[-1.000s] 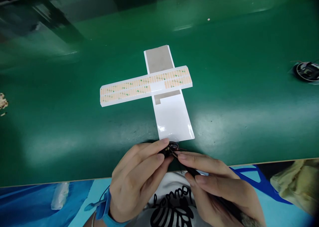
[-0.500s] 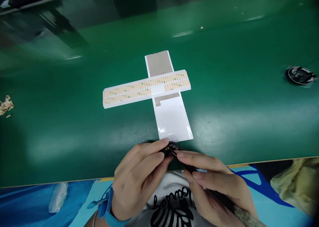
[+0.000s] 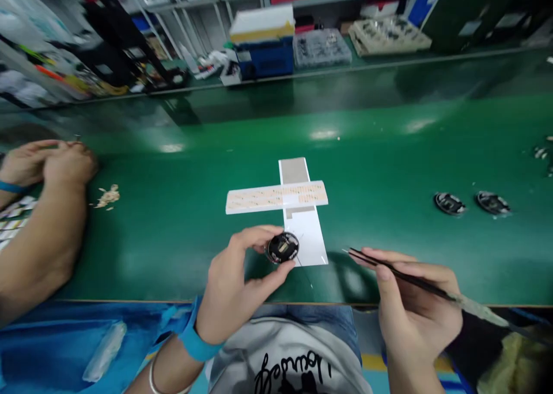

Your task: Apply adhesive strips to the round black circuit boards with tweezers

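Observation:
My left hand (image 3: 246,279) grips a round black electronic part (image 3: 283,247) by its rim, between thumb and fingers, over the lower end of a white sheet. A pale rectangular piece shows in the part's middle, and a thin wire trails from it. Black tweezers (image 3: 400,274) with tape round their back end are pinched in my right hand (image 3: 417,307). Their tips point left, apart from the round part; something small and pale shows at them, too small to name. A strip of small beige adhesive pieces (image 3: 254,200) lies across the white sheet (image 3: 317,244).
Two similar round black parts (image 3: 450,203) (image 3: 492,203) lie to the right on the green table (image 3: 173,250). Beige scraps (image 3: 108,196) are heaped at left, near another person's hands (image 3: 64,158). A blue box (image 3: 268,54) and trays (image 3: 322,48) stand along the back.
The view has tilted up, showing the shelves and the other person's arms. My hands have moved apart: the tweezers are away to the right, and the round part is raised over the sheet.

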`<state>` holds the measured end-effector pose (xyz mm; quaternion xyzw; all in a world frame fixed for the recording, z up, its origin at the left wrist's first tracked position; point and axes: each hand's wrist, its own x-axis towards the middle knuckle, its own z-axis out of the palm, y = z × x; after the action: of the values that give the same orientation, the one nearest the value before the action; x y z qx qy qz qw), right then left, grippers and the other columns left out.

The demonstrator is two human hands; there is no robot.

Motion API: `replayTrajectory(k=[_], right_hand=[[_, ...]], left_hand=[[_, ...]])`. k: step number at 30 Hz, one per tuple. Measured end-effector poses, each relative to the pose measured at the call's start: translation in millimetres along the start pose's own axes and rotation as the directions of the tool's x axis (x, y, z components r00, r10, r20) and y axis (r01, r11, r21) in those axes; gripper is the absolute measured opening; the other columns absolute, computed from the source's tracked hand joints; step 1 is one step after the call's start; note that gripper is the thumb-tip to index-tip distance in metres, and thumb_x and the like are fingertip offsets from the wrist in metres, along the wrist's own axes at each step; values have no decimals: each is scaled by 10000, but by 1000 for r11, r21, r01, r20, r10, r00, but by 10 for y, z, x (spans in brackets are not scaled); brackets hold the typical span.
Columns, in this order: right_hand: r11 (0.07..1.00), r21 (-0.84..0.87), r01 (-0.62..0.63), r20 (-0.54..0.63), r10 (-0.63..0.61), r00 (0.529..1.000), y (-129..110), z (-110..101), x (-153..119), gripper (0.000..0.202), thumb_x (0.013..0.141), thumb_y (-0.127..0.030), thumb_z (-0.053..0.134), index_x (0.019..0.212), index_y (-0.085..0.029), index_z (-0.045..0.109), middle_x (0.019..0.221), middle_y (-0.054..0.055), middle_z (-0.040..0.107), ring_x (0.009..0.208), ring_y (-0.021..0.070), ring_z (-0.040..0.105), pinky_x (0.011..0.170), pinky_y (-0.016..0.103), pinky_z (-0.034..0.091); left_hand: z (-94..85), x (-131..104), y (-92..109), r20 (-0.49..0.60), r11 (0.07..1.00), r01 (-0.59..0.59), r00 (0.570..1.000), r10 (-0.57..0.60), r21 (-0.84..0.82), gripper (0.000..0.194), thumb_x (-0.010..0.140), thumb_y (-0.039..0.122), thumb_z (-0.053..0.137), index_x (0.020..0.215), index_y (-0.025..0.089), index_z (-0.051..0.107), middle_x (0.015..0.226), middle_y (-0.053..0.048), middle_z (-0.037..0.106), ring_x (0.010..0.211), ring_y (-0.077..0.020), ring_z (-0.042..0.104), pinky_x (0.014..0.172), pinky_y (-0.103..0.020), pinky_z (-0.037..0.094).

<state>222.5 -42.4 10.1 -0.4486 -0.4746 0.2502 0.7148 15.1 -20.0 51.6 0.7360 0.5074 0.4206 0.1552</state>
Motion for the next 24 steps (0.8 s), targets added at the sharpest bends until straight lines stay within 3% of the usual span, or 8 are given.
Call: replayTrajectory(k=[2, 5, 8, 10, 13, 17, 22, 24], right_hand=[[998, -21, -58, -46, 57, 997, 51, -3, 148, 171, 819, -91, 676, 907, -192, 568, 892, 30, 716, 855, 204, 748, 750, 378, 670], [990, -35, -140, -20, 139, 990, 169, 1, 277, 108, 827, -197, 702, 868, -178, 603, 880, 41, 713, 820, 202, 753, 741, 363, 666], [985, -41, -165, 47, 167, 985, 265, -21, 304, 80, 836, -232, 692, 853, -172, 642, 884, 52, 719, 789, 195, 756, 736, 328, 664], [988, -32, -150, 66, 151, 986, 278, -47, 308, 49, 840, -215, 683, 855, -177, 656, 880, 49, 721, 772, 192, 758, 725, 309, 667], [994, 57, -89, 52, 86, 995, 184, -51, 354, 80, 837, -142, 665, 881, -204, 638, 893, 28, 720, 790, 185, 755, 718, 291, 673], [963, 264, 56, 42, -69, 997, -87, 90, 494, 283, 828, -12, 603, 971, -256, 617, 932, 21, 717, 864, 185, 737, 701, 316, 693], [924, 316, 215, 142, -271, 952, -311, 355, 519, 475, 780, 110, 538, 1060, -264, 622, 966, 44, 740, 921, 247, 741, 859, 496, 673], [925, 304, 229, 160, -287, 945, -328, 408, 465, 507, 769, 119, 529, 1079, -274, 611, 983, 33, 744, 941, 258, 741, 884, 527, 661]], left_hand=[[-98, 357, -21, -47, 999, -40, 998, 40, 7, 471, 725, 169, 794, 1103, 228, 519, 1063, -43, 700, 843, -158, 685, 734, -285, 577], [-156, 1002, -270, -78, 1000, 6, 997, -8, -29, 492, 663, 197, 819, 1044, 216, 509, 1007, -23, 696, 809, -148, 671, 727, -279, 548], [-88, 1550, -645, -130, 990, 59, 989, -75, -126, 498, 595, 227, 846, 947, 195, 495, 883, -20, 689, 709, -130, 642, 671, -264, 528], [14, 1722, -802, -134, 979, 43, 988, -70, -198, 471, 620, 260, 829, 913, 188, 468, 842, -31, 684, 633, -114, 627, 612, -250, 523], [188, 1617, -747, -121, 946, -35, 993, -4, -321, 480, 659, 292, 811, 939, 196, 434, 904, -56, 691, 664, -122, 663, 619, -255, 550], [314, 1138, -314, -189, 888, -192, 974, 122, -417, 549, 638, 245, 854, 981, 221, 427, 985, -28, 666, 797, -135, 689, 701, -270, 585], [263, 746, 16, -417, 807, -548, 800, 430, -220, 601, 544, 48, 897, 992, 211, 531, 1007, -8, 691, 885, -127, 700, 731, -209, 611], [233, 630, 5, -432, 809, -539, 803, 410, -234, 603, 498, 49, 917, 934, 234, 544, 1027, 33, 704, 829, -104, 717, 731, -178, 621]])
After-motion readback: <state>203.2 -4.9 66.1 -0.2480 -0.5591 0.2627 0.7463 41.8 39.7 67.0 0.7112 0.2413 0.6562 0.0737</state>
